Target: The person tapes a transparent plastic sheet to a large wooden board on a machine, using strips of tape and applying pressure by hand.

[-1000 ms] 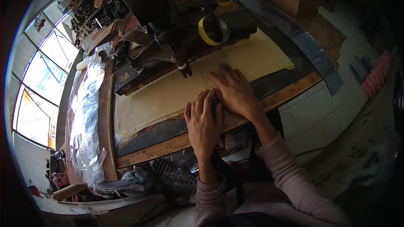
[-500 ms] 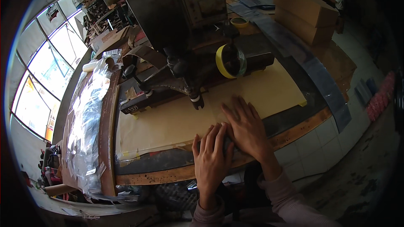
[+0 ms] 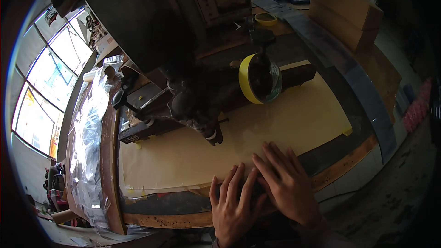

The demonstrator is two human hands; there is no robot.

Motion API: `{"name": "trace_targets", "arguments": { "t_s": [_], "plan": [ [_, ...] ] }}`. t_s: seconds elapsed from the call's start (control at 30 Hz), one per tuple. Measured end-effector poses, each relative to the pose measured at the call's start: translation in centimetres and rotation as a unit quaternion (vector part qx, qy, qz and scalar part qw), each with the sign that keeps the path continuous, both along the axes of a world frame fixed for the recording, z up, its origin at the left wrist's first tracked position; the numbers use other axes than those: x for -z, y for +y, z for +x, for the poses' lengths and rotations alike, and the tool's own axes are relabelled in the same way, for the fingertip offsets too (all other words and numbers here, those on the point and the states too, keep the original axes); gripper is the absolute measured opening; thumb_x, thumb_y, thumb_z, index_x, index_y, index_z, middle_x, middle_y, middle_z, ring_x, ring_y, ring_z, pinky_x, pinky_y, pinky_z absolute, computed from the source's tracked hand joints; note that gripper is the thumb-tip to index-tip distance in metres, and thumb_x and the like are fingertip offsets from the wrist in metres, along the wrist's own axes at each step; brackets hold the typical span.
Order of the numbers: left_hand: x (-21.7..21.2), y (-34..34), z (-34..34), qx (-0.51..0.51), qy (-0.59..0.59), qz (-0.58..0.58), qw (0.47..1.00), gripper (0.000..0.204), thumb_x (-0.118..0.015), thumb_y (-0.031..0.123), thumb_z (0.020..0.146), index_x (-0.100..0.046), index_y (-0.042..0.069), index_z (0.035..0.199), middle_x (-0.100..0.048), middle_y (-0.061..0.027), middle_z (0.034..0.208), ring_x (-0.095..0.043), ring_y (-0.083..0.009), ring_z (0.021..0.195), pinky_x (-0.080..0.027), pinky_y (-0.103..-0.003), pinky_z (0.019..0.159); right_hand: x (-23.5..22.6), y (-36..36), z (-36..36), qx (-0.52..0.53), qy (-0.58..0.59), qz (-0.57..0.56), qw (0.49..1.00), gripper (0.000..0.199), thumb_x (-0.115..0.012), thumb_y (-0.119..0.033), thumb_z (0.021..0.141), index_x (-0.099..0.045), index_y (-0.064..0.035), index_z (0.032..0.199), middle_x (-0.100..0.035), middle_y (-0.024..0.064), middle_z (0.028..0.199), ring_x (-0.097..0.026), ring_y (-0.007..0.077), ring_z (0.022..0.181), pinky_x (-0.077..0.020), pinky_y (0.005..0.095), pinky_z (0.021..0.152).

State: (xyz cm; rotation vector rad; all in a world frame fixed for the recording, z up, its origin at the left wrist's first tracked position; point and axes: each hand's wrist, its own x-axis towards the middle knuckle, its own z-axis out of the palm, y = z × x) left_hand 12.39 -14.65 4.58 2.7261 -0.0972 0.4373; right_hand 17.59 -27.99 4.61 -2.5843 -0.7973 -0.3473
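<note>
A wide cream sheet (image 3: 183,167) lies flat on the dark board of the table. My left hand (image 3: 233,204) rests at its near edge, fingers stretched out and slightly spread. Just right of it, my right hand (image 3: 289,183) lies palm down with its fingertips on the sheet. Neither hand holds anything. Across the sheet's far side runs a long dark bar (image 3: 301,77). A black machine head with a forked tip (image 3: 214,138) reaches over the sheet, beyond my hands. A yellow tape roll (image 3: 247,79) hangs over the bar on the right.
Clear plastic film (image 3: 87,156) covers a brown board at the left. A second yellow tape roll (image 3: 266,19) lies farther back. Brown cardboard boxes (image 3: 342,11) and a long bluish plastic strip (image 3: 353,78) are at the right. A wooden edge (image 3: 174,220) borders the table's near side.
My view has tilted closer to the machine, so the table and both hands sit lower in the picture. My hands stay flat at the sheet's near side, fingers extended.
</note>
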Motion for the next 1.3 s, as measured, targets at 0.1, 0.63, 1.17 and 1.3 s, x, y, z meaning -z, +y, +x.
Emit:
{"name": "trace_targets", "arguments": {
  "t_s": [0.1,0.63,1.17,1.3],
  "plan": [
    [-0.9,0.2,-0.4,0.018,0.004,-0.015,1.0,0.042,-0.061,0.028,0.086,-0.059,0.012,0.124,-0.06,-0.006,0.122,-0.055,-0.0227,0.118,-0.021,-0.048,0.111,0.4,-0.6,-0.6,-0.006,0.011,0.056,0.998,0.039,-0.061,-0.02,0.085,-0.058,-0.0046,0.121,-0.052,0.0173,0.13,-0.051,0.0288,0.122,-0.0385,0.0477,0.102],
    [0.7,1.0,-0.4,0.085,0.003,-0.004,0.996,0.049,-0.059,0.034,0.088,-0.052,0.012,0.131,-0.051,-0.0087,0.136,-0.049,-0.0203,0.126,-0.026,-0.046,0.109,0.9,-0.7,-0.8,-0.002,-0.033,0.07,0.997,0.028,-0.062,-0.02,0.084,-0.065,-0.0026,0.107,-0.058,0.0144,0.121,-0.054,0.0286,0.118,-0.041,0.0471,0.099],
    [0.4,0.6,-0.5,0.06,-0.031,-0.034,0.997,0.042,-0.062,0.025,0.085,-0.057,0.013,0.124,-0.055,-0.0034,0.132,-0.05,-0.018,0.125,-0.031,-0.043,0.108,1.4,-0.4,-0.9,0.003,-0.059,0.116,0.991,0.024,-0.061,-0.018,0.085,-0.064,-0.0026,0.104,-0.06,0.0143,0.117,-0.054,0.0288,0.117,-0.0387,0.0469,0.101],
    [0.6,0.5,-0.4,0.06,-0.028,0.0,0.998,0.044,-0.063,0.029,0.085,-0.056,0.012,0.125,-0.056,-0.0036,0.131,-0.051,-0.0147,0.123,-0.032,-0.043,0.106,1.5,-0.6,-1.0,0.005,-0.052,0.11,0.993,0.024,-0.061,-0.017,0.085,-0.064,-0.0027,0.104,-0.06,0.0141,0.118,-0.053,0.0283,0.118,-0.0388,0.0469,0.101]
  ]
}}
